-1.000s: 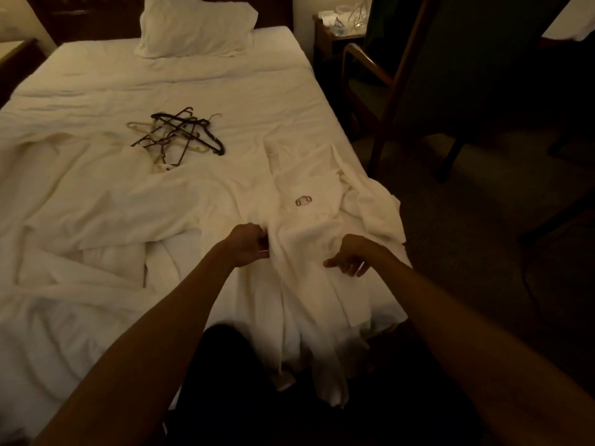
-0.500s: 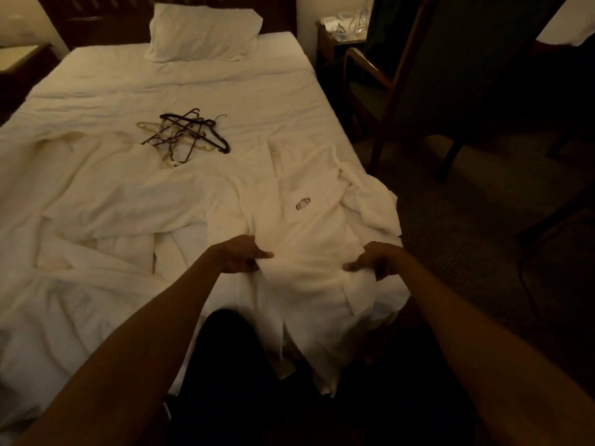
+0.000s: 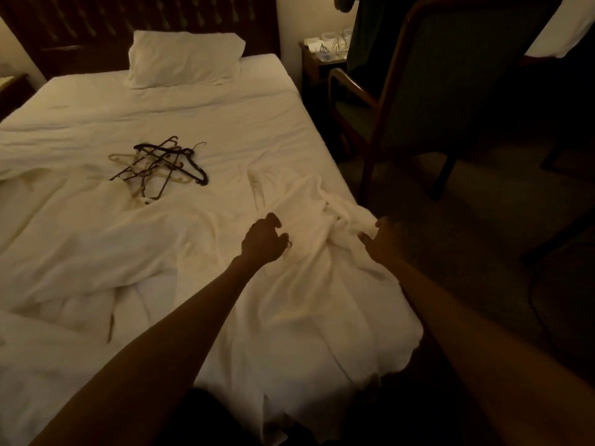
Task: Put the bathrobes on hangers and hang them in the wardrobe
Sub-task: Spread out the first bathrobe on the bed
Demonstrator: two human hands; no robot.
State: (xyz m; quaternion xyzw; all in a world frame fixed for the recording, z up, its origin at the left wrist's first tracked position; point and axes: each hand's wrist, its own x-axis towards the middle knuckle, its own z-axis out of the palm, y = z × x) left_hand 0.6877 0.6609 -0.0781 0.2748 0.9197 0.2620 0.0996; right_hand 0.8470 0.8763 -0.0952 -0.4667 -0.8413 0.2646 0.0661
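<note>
A white bathrobe (image 3: 309,284) lies spread along the right side of the bed (image 3: 225,123), its lower part hanging over the foot end. My left hand (image 3: 262,239) hovers just over the robe's middle with fingers loosely curled, holding nothing. At the bed's right edge my right hand (image 3: 381,241) pinches a bunched fold of the same robe between thumb and fingers. A tangled pile of dark and pale hangers (image 3: 161,165) rests on the sheet farther back. A second white bathrobe (image 3: 96,239) lies crumpled to the left.
A pillow (image 3: 183,57) sits at the dark headboard. A wooden armchair (image 3: 434,91) with green upholstery stands close to the bed's right side on dark carpet. Behind it a nightstand (image 3: 314,62) holds glasses. No wardrobe is in view.
Both hands let go of the robe's lower part and reached farther up the bed. The robe now lies flatter, its logo out of sight. My right hand has taken the fold at the edge.
</note>
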